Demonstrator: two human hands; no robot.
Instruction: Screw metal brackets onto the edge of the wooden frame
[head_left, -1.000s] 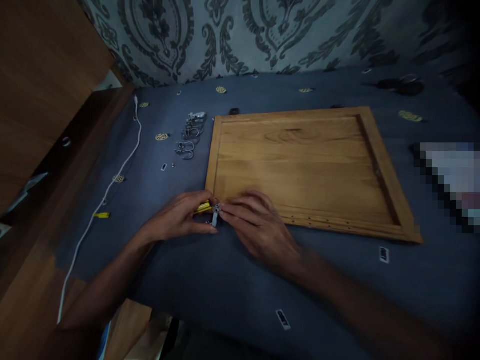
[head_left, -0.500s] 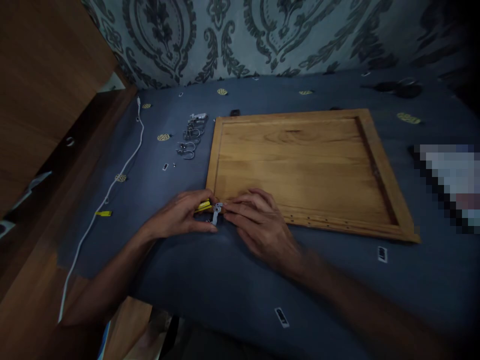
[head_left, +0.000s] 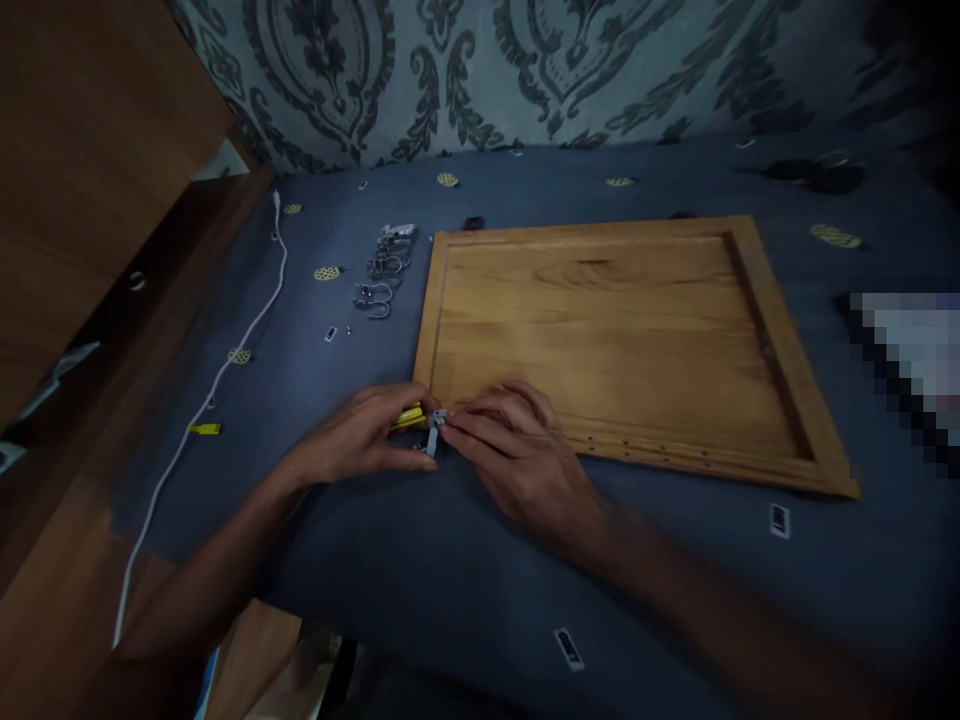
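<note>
My left hand (head_left: 352, 435) is curled at the near left corner of the wooden panel (head_left: 600, 330). Between its thumb and fingers are a yellow object (head_left: 409, 416), its kind unclear, and a small grey metal piece (head_left: 433, 440). My right hand (head_left: 529, 450) reaches in from the other side, its fingers drawn together with the tips at the top of the metal piece. Whatever those fingertips may pinch is too small to make out. The panel has a raised frame and lies flat, with a row of small dark holes along its near edge.
Several metal clamps with curved loops (head_left: 385, 265) lie in a row beyond the panel's left side, near a tiny metal bit (head_left: 349, 331). A white cable (head_left: 247, 330) runs along the left of the blue patterned cloth (head_left: 465, 580). A dark object (head_left: 814, 173) lies at the back right.
The top of the grey metal piece has shifted slightly between the fingers. My right fingertips have moved a little closer to it. The whole view has drifted slightly.
</note>
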